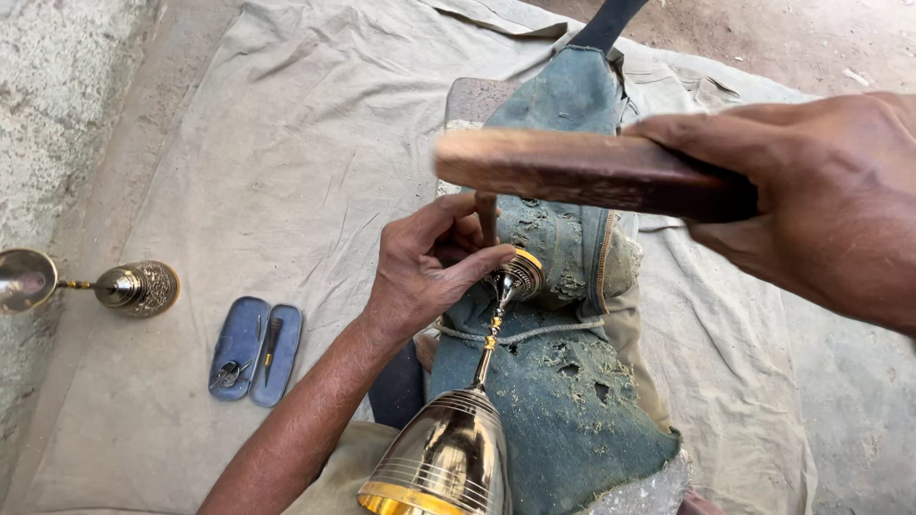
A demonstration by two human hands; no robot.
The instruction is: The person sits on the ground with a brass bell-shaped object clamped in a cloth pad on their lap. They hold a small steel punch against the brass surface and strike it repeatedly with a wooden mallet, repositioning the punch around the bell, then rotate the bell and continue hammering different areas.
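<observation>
Head view: blue open case (256, 351) on cloth (315, 143)

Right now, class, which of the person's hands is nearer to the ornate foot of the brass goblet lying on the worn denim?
The left. The left hand touches the goblet foot, pressing a thin tool against it. The right hand is raised above and to the right, gripping a wooden mallet.
</observation>
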